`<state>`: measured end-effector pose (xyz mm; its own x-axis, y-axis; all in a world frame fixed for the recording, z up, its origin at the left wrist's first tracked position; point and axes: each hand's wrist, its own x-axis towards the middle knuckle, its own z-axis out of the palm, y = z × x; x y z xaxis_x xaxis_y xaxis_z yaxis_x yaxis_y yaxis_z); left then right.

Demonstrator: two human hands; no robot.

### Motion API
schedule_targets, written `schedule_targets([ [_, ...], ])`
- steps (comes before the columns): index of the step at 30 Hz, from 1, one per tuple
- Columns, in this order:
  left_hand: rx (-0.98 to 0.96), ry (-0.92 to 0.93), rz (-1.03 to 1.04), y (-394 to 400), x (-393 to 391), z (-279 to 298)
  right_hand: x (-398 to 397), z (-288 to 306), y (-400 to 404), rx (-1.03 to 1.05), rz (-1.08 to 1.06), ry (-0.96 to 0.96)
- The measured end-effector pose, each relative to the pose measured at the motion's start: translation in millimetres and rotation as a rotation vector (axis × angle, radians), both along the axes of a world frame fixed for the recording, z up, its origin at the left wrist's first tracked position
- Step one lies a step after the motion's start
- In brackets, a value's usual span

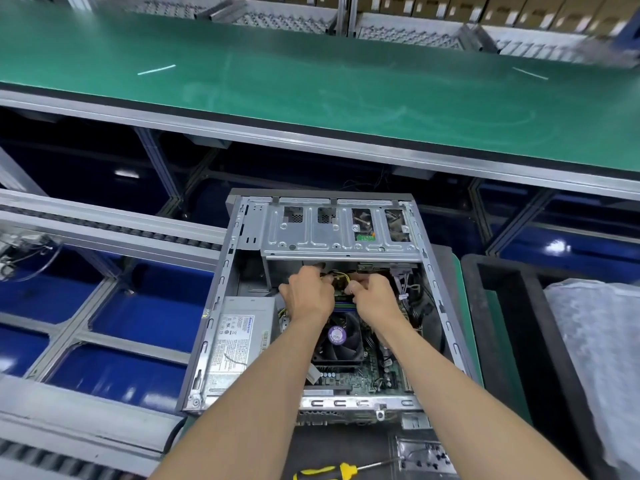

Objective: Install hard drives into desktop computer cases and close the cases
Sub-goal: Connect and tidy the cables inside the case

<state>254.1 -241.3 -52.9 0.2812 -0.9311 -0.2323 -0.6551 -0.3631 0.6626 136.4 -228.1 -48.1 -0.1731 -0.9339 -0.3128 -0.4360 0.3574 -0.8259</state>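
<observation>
Head view: fingers of left hand (306,294) and right hand (372,296) curled round yellow and black cables (337,278), tips hidden under the drive cage (341,230). Both buried in the open computer case (214,306) lying on its side, just above the cooler fan (337,336). Hard drive barely glimpsed through cage cut-outs. Near bottom edge, yellow screwdriver (332,471), cut off.

The desktop case (325,303) is laid on its side, its side panel removed, the silver drive cage (341,230) seen at 12 o'clock inside.
</observation>
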Motion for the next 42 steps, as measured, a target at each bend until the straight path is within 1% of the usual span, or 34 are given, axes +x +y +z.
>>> schedule_targets([
  [3, 0.021, 0.028, 0.009, -3, -1, 2, -1, -2, -1, -0.038, -0.004, 0.054],
  [5, 0.000, 0.017, 0.009, -3, -1, 3, -2, -2, 0, -0.048, -0.008, 0.046],
  [8, -0.015, 0.000, -0.008, -3, -2, 5, -2, -2, 1, -0.065, -0.011, -0.034],
  [14, 0.002, 0.065, 0.040, -3, -3, 5, -2, -4, -1, -0.077, -0.040, -0.114],
  [21, 0.004, 0.136, 0.118, -4, -2, 8, -5, -8, -3, -0.088, -0.005, -0.127],
  [24, -0.005, 0.177, 0.126, -2, -2, 11, -4, -7, -2, -0.095, -0.018, -0.218],
  [26, -0.012, 0.181, 0.101, 0, -3, 13, -3, -6, -1, -0.102, -0.046, -0.273],
  [29, 0.001, 0.172, 0.013, 4, -5, 16, -3, -9, -1, -0.108, -0.096, -0.306],
  [32, 0.001, 0.173, -0.010, 4, -5, 15, -3, -8, -1, -0.126, -0.090, -0.259],
  [34, 0.000, 0.230, 0.038, 1, -4, 14, -7, -7, -3, -0.090, -0.052, -0.217],
  [38, 0.025, 0.328, 0.209, -2, -1, 15, -11, -11, -6, 0.003, -0.032, -0.108],
  [40, 0.018, 0.360, 0.281, -3, 1, 14, -11, -12, -7, -0.005, -0.038, -0.116],
  [42, 0.010, 0.371, 0.309, -4, 2, 14, -11, -11, -8, -0.015, -0.037, -0.124],
])
